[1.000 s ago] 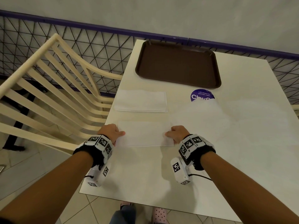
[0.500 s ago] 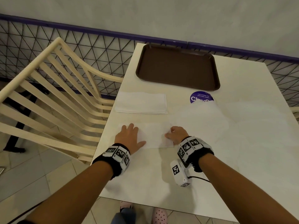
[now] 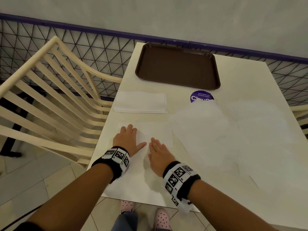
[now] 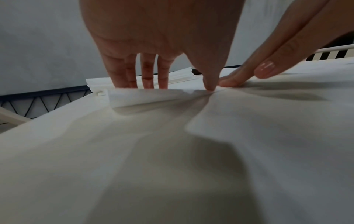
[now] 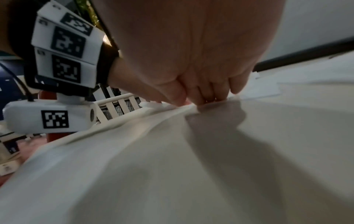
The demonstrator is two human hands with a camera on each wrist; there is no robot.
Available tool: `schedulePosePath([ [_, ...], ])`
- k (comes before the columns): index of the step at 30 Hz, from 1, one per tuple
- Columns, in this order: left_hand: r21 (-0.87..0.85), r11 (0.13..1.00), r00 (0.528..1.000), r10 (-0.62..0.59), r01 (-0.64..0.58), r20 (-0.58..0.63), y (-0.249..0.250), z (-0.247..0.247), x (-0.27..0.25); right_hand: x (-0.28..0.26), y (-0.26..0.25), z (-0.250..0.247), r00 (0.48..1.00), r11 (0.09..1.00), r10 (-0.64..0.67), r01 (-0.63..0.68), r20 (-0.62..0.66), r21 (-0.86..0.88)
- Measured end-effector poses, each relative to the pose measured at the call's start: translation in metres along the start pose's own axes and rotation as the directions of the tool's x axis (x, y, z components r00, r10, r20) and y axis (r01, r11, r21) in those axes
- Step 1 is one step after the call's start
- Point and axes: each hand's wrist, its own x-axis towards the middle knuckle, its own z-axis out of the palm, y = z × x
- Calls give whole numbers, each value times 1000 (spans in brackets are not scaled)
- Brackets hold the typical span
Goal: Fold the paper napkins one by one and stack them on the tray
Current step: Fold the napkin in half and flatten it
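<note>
Napkin [image 3: 156, 133], one folded sheet, lies at the near table [image 3: 233, 147] edge. Both hands press it flat with straight fingers, grasping nothing: left hand [image 3: 127, 140], right hand [image 3: 159, 152]. The crease looks nearly set; next comes carrying it over. Beyond waits one napkin stack [image 3: 141, 102], sheets uncountable, then one bare tray [image 3: 177, 66].
</note>
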Motion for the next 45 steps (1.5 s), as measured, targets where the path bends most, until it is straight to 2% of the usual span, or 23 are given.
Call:
schedulePosePath([
  [6, 17, 1000, 1000, 8, -8, 10, 3, -4, -5, -18, 31, -10, 992, 995, 78, -84, 97, 50],
  [9, 78, 986, 988, 150, -146, -49, 24, -1, -16, -20, 34, -11, 994, 997, 73, -76, 83, 34],
  [11, 104, 956, 959, 280, -274, -45, 47, 9, -27, -18, 33, -12, 994, 997, 72, -74, 87, 21],
  [13, 130, 932, 939, 343, -340, -8, 62, 19, -34, -18, 32, -15, 994, 998, 68, -68, 87, -4],
  [17, 125, 954, 963, 268, -271, 38, 52, 18, -36, -17, 34, -21, 994, 998, 57, -54, 89, -36],
  [18, 126, 961, 969, 246, -246, 17, 43, 17, -38, -16, 35, -22, 994, 997, 61, -57, 86, -48],
  [22, 124, 977, 983, 169, -176, 69, -6, 18, -50, -10, 37, -32, 993, 996, 75, -71, 87, -46],
  [27, 242, 966, 995, 70, -86, 72, -33, 7, -61, -6, 34, -48, 999, 992, 47, -44, 15, -115],
  [30, 310, 943, 991, 100, -123, 87, -27, -7, -48, -5, 28, -53, 1000, 982, -4, 6, 10, -191],
  [33, 197, 961, 978, 174, -194, 116, -18, -8, -28, -1, 20, -56, 999, 969, -38, 42, 21, -242],
  [35, 125, 975, 968, 160, -186, 194, -13, -9, -19, 2, 15, -57, 999, 967, -48, 51, 16, -250],
  [39, 253, 947, 969, 150, -197, 195, 1, -12, -13, 9, 4, -55, 999, 961, -39, 43, 19, -273],
  [40, 279, 934, 973, 191, -221, 133, 2, -10, -12, 11, 1, -53, 999, 955, -30, 37, 26, -295],
  [43, 324, 904, 959, 277, -279, 55, -1, -11, -6, 17, -5, -48, 1000, 940, -15, 19, 15, -342],
  [44, 339, 888, 949, 308, -310, 59, -4, -15, -4, 18, -4, -48, 1000, 940, -20, 22, 9, -341],
  [45, 338, 879, 941, 308, -338, 139, -4, -22, -3, 19, -1, -50, 1000, 939, -29, 28, 0, -341],
])
